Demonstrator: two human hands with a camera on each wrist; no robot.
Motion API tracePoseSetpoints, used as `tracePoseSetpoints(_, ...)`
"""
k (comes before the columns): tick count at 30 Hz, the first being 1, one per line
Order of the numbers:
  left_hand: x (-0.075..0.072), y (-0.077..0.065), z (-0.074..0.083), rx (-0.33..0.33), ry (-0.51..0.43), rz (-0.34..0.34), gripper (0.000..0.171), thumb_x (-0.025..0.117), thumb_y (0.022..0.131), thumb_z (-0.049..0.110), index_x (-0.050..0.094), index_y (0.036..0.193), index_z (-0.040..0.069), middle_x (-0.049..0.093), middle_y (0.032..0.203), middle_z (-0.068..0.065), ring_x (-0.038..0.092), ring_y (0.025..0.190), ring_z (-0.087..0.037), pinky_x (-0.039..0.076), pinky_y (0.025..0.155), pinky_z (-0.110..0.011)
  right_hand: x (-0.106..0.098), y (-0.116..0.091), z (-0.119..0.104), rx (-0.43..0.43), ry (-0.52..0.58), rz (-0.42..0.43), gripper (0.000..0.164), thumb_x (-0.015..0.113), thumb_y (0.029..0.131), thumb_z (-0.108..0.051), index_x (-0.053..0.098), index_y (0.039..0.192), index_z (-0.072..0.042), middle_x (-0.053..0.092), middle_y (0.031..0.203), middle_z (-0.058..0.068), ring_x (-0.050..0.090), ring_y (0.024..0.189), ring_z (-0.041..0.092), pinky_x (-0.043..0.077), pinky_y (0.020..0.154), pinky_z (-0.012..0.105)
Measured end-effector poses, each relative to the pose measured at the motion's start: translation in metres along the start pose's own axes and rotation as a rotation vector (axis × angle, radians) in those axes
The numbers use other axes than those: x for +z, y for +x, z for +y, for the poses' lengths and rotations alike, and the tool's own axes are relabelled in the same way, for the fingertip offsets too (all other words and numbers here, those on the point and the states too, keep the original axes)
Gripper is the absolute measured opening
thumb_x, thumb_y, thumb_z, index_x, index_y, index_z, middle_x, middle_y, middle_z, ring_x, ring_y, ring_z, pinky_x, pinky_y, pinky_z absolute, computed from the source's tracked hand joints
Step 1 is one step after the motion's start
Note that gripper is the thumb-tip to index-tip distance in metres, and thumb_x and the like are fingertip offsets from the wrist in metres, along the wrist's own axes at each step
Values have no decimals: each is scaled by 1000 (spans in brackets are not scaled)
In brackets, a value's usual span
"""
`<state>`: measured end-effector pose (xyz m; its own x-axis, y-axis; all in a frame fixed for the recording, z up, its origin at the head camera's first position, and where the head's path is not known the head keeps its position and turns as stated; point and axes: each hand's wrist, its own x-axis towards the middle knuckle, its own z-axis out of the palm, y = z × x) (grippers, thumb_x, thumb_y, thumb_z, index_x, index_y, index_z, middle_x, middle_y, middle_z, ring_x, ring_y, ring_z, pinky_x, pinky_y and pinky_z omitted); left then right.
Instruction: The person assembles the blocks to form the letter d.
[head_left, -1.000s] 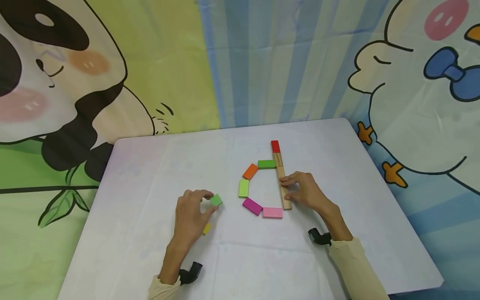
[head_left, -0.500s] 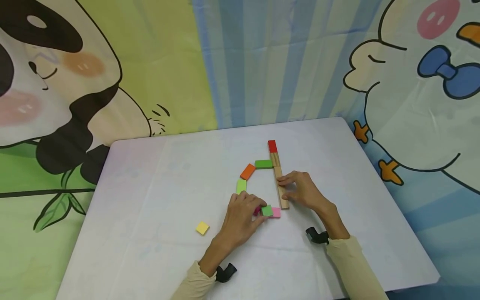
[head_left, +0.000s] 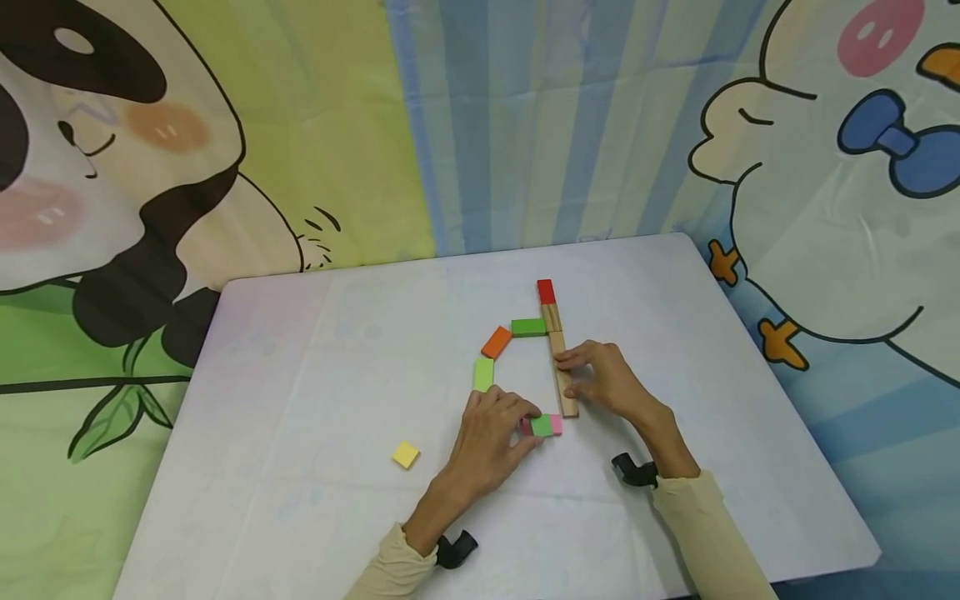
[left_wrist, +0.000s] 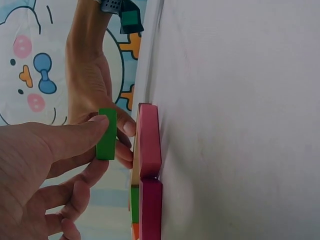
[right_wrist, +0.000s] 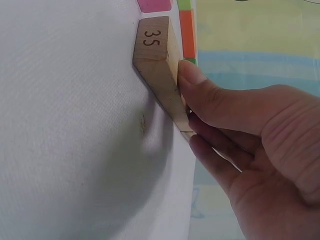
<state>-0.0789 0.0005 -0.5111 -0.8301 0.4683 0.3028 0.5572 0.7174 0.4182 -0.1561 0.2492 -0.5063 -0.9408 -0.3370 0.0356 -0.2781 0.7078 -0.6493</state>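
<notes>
Left hand (head_left: pixel 486 437): thumb and fingers clamped on the green block (left_wrist: pixel 106 136), held above the pink block (left_wrist: pixel 150 140) — not touching. Right hand (head_left: pixel 613 379): fingertips apart, resting on the wood strip (head_left: pixel 562 378). Step judged as placement — next move calls for level lowering.

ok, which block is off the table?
The green rectangular block pinched in the left hand, raised above the white table; the other visible blocks lie on it.

Table (head_left: pixel 300 375), white-topped; backdrop (head_left: pixel 510 125), printed, green and striped blue, bearing cartoon panda (head_left: pixel 127 200) and bow-tied white figure (head_left: pixel 825 250)
</notes>
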Motion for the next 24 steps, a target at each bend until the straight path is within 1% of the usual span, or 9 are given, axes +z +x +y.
tracePoseSetpoints(3,2,1,3,1,-3,-16,34,95,86,36,79,116,26,78,104,13,55,96,-10,36,85,-31,0,0,0,-8,3,4,47,96,76,3,81,121,2,79,134,14,69,129,40,49,115,63)
tracePoseSetpoints(7,6,5,7,20,-19,-11,35,95,85,37,79,115,26,77,105,14,55,96,-10,37,86,-31,0,-1,1,-5,-1,7,47,96,76,3,82,121,1,79,133,13,69,129,39,49,115,63)
tracePoseSetpoints(9,10,8,9,34,-27,-4,36,96,84,37,79,115,27,77,105,14,56,95,-10,38,87,-31,0,0,1,-3,-3,7,47,96,76,2,82,121,0,79,134,12,69,129,39,49,114,63)
tracePoseSetpoints(14,21,16,14,58,-45,-12,38,96,84,35,79,116,25,79,109,13,57,96,-11,39,86,-31,1,0,3,-7,-4,9,47,96,76,2,82,121,0,79,133,12,70,128,38,49,115,63)
tracePoseSetpoints(19,31,23,16,69,-37,-26,38,96,85,35,79,117,24,80,111,12,58,97,-11,40,86,-30,1,1,2,-5,-7,4,49,97,76,1,81,122,-1,79,134,11,70,128,37,50,115,61)
tracePoseSetpoints(24,39,29,16,79,-18,-46,38,97,84,36,79,116,25,82,113,13,59,96,-9,39,85,-28,1,0,3,-6,-7,2,49,96,76,2,81,122,-1,79,134,11,70,128,37,51,114,60)
